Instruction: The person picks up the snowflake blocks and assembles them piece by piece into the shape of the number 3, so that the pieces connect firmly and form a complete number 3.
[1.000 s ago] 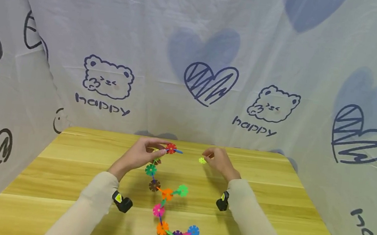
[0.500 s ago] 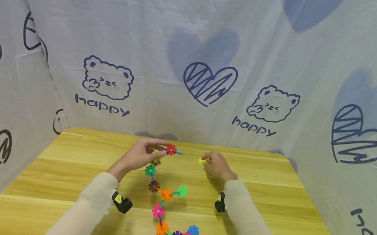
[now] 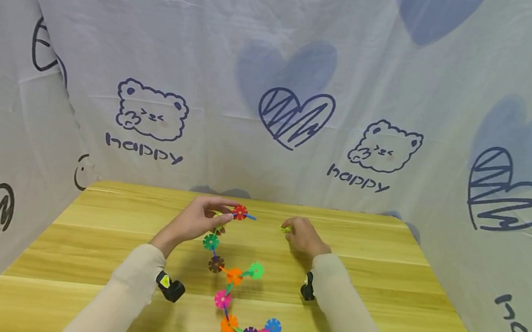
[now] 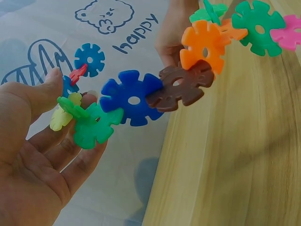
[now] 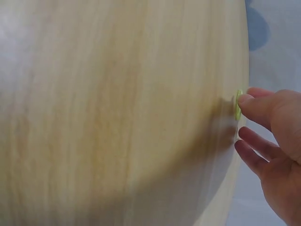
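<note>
We find the left hand (image 3: pixel 198 219) pinching the far end of the chain of snowflake discs (image 3: pixel 234 274) between thumb and fingertips (image 4: pixel 51 82), just behind the red disc (image 3: pixel 240 212); the left wrist view shows a yellow-green and a green disc held against the fingers, with blue, brown and orange discs running away from them. The right hand (image 3: pixel 302 236) has its fingers curled, a fingertip (image 5: pixel 247 101) pressed against the small yellow-green disc (image 5: pixel 238 104); the thumb is hidden, so we cannot tell whether that disc is pinched or merely touched; it sits at the table (image 3: pixel 380 288) surface near the far edge.

The loose disc lies to the right of the chain's held end, apart from it, at about the same depth; the right hand is the nearer to it. The chain's long axis runs from the left hand back toward the person, ending in orange, purple and blue discs; one green disc branches off to the right at mid-length. Nothing stands between the two hands. A printed cloth (image 3: pixel 296 114) backs the table.
</note>
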The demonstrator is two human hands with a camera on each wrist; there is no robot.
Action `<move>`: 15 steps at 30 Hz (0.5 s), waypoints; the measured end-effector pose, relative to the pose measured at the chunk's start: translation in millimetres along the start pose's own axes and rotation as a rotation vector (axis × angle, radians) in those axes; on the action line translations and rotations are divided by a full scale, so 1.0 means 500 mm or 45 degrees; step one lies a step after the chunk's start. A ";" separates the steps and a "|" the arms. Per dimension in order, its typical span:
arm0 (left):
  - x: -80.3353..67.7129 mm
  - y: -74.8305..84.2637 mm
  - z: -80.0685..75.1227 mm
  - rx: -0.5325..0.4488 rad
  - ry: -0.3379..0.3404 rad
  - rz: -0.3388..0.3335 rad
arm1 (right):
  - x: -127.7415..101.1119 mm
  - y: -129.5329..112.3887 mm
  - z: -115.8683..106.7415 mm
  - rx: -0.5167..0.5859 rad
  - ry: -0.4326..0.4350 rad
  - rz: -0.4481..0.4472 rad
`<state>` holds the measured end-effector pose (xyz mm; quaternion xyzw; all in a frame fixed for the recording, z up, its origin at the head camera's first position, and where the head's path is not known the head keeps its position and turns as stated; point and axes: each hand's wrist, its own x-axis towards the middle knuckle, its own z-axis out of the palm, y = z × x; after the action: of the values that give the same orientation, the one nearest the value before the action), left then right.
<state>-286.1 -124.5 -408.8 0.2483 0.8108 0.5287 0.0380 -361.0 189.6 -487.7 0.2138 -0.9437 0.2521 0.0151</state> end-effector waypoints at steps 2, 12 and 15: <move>-0.001 -0.001 -0.002 0.003 0.000 0.005 | 0.000 -0.001 0.000 0.002 0.007 0.003; -0.002 0.000 -0.002 -0.004 -0.002 0.003 | 0.001 -0.002 0.000 -0.021 0.026 -0.023; -0.003 -0.001 -0.002 -0.005 0.000 0.007 | -0.001 -0.003 -0.001 -0.027 0.024 -0.024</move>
<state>-285.3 -125.9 -409.1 0.2505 0.8090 0.5305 0.0369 -360.1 189.1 -486.8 0.2202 -0.9440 0.2440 0.0287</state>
